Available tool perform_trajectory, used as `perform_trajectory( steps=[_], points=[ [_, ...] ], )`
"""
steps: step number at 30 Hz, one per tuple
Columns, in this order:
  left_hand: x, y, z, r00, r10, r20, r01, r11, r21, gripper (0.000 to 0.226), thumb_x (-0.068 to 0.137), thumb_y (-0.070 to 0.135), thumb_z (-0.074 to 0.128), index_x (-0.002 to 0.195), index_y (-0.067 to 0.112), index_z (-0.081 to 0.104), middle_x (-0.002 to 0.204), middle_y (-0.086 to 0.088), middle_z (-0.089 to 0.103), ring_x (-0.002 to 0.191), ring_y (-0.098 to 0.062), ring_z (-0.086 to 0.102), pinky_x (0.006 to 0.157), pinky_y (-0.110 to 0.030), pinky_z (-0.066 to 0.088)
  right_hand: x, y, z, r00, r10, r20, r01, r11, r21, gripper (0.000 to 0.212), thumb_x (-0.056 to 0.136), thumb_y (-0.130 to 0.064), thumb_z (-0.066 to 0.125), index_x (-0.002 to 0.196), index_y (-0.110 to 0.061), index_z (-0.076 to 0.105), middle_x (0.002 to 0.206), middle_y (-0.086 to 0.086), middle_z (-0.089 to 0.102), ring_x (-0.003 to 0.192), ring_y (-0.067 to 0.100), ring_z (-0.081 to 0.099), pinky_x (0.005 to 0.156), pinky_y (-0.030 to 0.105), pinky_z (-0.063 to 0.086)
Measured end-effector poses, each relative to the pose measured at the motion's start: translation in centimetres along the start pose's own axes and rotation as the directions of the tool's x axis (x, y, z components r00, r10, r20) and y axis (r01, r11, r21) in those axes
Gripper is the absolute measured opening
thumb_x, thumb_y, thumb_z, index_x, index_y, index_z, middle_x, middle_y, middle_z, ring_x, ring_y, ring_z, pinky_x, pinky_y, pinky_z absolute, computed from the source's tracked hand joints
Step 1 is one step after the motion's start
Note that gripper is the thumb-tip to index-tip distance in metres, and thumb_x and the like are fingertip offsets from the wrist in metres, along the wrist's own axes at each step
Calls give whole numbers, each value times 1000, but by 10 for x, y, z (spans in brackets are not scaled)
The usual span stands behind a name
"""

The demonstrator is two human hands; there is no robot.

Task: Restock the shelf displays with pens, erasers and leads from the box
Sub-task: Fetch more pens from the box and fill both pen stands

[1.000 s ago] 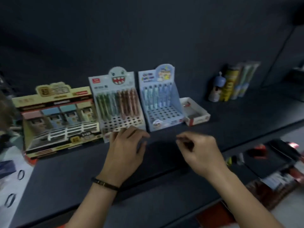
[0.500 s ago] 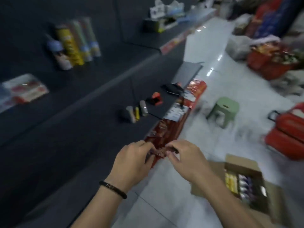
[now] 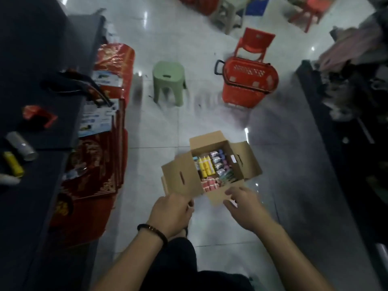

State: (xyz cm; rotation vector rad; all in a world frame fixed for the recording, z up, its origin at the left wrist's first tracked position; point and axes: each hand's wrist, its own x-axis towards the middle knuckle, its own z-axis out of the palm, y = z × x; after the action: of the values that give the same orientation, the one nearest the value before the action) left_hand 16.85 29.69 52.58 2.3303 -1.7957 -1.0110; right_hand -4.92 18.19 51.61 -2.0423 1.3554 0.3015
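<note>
The left hand (image 3: 170, 213) shows only its back, fingers curled under at the near left flap of the cardboard box (image 3: 182, 179). Whether it pinches the flap, holds something small or holds nothing cannot be told. The right hand (image 3: 244, 207) is slack and grasps nothing, its fingers loosely spread just over the near right flap. At the far left the dark shelf (image 3: 37, 59) carries a yellow tube (image 3: 13, 165), a grey cylinder (image 3: 22, 146) and a red scrap (image 3: 38, 114). No pen or eraser display shows in this view, so how full the displays are cannot be judged. Red packaged goods (image 3: 98, 156) lean against the shelf's front, down on the floor. Further right a green stool (image 3: 168, 79) stands on the pale tiles. Nearer the person sits the box, all flaps open. It is tightly packed with yellow packs (image 3: 206, 168), pink packs (image 3: 210, 184), pale patterned packs (image 3: 218, 162) and greenish ones (image 3: 229, 177); blur hides which are pens, erasers or leads. Beyond it are a red basket (image 3: 249, 80) and a red chair (image 3: 255, 42), and dark shelving (image 3: 346, 143) runs along the right edge. With the box this full, most of the restocking probably lies ahead. The step in hand looks like a reach into the box for stock to carry to the shelf.
</note>
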Motion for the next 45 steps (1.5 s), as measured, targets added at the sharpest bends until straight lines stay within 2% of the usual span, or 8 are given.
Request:
perform_trajectory(
  steps=[4,13,19,22,26,30,35,45],
  points=[
    [101,19,6,977,80,196,-76,997,-27,16,104,34,56,109,27,69,109,3,72,97,-20,67,73,-30,49,54,51,-23,992,126,28,-126,992,14,33,103,-42,63,131,-25,65,124,0,66,106,19,64,92,37,55],
    [338,43,113,875,76,479,-75,997,-21,15,106,33,56,118,29,65,117,4,64,102,-17,62,89,-35,56,245,201,-4,971,195,140,-206,976,68,35,102,-40,64,133,-24,64,130,1,64,115,19,63,98,37,55],
    [486,40,267,875,-14,485,26,999,-18,23,95,20,59,107,39,63,109,3,67,100,-21,64,92,-40,57,391,325,84,967,167,194,-174,984,20,33,99,-32,64,129,-17,63,125,9,64,114,31,64,92,45,57],
    [548,27,356,890,-68,450,97,994,-42,16,86,33,57,95,46,58,100,9,66,93,-21,65,88,-44,59,452,380,139,966,171,193,-180,983,35,27,99,-26,62,124,-16,66,116,11,63,106,33,65,86,45,59],
    [618,26,444,904,-77,421,142,982,-125,29,98,27,66,125,20,71,122,-7,68,113,-27,66,98,-37,54,516,435,200,972,200,124,-213,971,104,20,104,-23,55,118,-14,66,113,13,62,100,35,64,83,46,57],
    [673,21,519,920,-134,368,188,976,-113,36,98,25,67,133,16,66,132,-12,62,122,-33,61,103,-44,53,550,474,240,976,214,45,-219,953,211,16,106,-24,54,117,-20,65,116,3,65,100,26,63,77,35,47],
    [697,17,572,919,-174,353,224,969,-106,34,93,20,73,124,8,66,129,-16,64,121,-34,61,103,-41,54,550,514,261,997,71,34,-77,951,298,18,105,-20,55,121,-26,61,113,-10,62,97,7,56,74,13,38],
    [703,10,602,884,-183,431,197,980,12,41,96,15,68,134,3,58,136,-20,60,125,-38,59,106,-43,52,567,511,272,996,79,33,-85,947,309,18,98,-12,50,108,-27,50,102,-4,58,87,16,55,71,33,42]
  ],
)
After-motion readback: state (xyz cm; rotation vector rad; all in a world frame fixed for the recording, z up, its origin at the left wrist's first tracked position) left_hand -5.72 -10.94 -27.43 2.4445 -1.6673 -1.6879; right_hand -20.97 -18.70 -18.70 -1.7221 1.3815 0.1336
